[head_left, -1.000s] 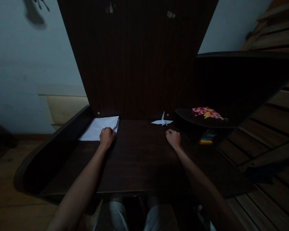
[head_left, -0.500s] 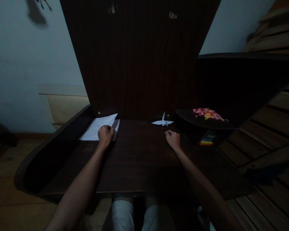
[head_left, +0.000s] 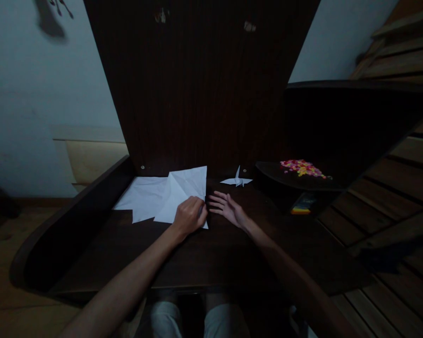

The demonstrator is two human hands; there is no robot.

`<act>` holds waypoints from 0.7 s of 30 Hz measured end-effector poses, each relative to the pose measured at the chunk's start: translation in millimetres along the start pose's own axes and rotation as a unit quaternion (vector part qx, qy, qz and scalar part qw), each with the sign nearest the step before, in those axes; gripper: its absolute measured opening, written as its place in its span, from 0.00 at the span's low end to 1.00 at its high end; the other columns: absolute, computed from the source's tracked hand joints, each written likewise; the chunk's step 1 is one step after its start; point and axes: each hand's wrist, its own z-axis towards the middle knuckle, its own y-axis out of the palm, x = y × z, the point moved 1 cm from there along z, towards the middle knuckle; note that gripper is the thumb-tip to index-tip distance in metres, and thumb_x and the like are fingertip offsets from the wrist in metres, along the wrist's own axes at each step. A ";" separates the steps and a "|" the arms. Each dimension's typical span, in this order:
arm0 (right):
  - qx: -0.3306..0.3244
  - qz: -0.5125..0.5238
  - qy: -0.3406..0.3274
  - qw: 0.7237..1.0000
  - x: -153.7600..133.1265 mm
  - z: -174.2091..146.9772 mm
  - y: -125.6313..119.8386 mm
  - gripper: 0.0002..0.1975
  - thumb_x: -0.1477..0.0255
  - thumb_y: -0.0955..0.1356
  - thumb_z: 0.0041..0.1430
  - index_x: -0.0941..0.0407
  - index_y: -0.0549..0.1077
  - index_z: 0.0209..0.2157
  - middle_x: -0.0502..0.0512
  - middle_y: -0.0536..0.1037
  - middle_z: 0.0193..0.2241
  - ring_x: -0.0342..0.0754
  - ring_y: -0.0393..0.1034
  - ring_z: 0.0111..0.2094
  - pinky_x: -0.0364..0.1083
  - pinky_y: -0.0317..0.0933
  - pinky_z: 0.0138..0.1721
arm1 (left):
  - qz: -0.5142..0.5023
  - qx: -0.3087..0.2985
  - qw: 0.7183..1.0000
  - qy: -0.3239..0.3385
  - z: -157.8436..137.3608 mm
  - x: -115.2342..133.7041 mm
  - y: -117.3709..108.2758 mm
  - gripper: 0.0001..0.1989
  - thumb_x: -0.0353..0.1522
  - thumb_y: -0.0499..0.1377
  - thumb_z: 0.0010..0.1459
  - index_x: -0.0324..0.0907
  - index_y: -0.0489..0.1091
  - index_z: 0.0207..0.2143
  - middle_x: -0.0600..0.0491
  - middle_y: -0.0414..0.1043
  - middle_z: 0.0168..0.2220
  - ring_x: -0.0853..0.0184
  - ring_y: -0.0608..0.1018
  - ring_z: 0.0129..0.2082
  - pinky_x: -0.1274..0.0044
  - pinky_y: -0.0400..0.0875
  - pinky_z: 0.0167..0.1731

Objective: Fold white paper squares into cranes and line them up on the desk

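Note:
My left hand [head_left: 190, 216] is closed on the right edge of a creased white sheet of paper [head_left: 186, 185], near the middle of the dark desk [head_left: 183, 267]. This sheet partly overlaps other white paper [head_left: 144, 195] lying at the desk's left side. Just right of the held edge, my right hand [head_left: 229, 209] is open with its fingers spread toward the sheet, holding nothing. Beyond my right hand, a folded white paper crane [head_left: 237, 180] rests by the back panel.
Small pink, red and yellow pieces [head_left: 301, 168] are heaped on a low corner shelf [head_left: 268, 171] at the right. Beneath it sits a small item with a yellow-orange edge [head_left: 301, 211]. A raised dark side board [head_left: 74, 225] borders the desk's left end.
My left hand has pulled the sheet rightward from the paper at the left. My right hand has moved left and its curled fingers have spread. The crane has stayed put.

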 end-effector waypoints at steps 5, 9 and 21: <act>0.062 -0.042 0.011 0.997 14.2 3.9 8.5 0.22 0.64 0.72 0.46 0.52 0.69 0.44 0.55 0.76 0.40 0.50 0.70 0.43 0.49 0.64 0.42 | -0.044 -0.111 0.987 0.107 -5.1 11.9 15.9 0.11 0.33 0.46 0.63 0.40 0.66 0.35 0.49 0.69 0.32 0.66 0.72 0.34 0.76 0.67 0.33; 0.143 -0.083 -0.010 0.986 18.8 11.9 1.3 0.16 0.69 0.72 0.40 0.57 0.72 0.34 0.54 0.78 0.32 0.50 0.71 0.35 0.47 0.63 0.37 | -0.060 -0.126 0.988 0.068 -2.2 2.8 12.6 0.14 0.36 0.45 0.64 0.41 0.68 0.36 0.48 0.71 0.34 0.66 0.73 0.36 0.75 0.67 0.37; 0.369 -0.181 -0.079 0.908 -3.7 9.6 -25.4 0.08 0.71 0.66 0.34 0.59 0.70 0.22 0.50 0.75 0.22 0.45 0.65 0.24 0.41 0.57 0.25 | 0.166 -0.159 0.918 -0.324 -2.6 -63.6 -1.1 0.30 0.46 0.39 0.62 0.35 0.56 0.57 0.34 0.60 0.55 0.47 0.71 0.47 0.62 0.65 0.40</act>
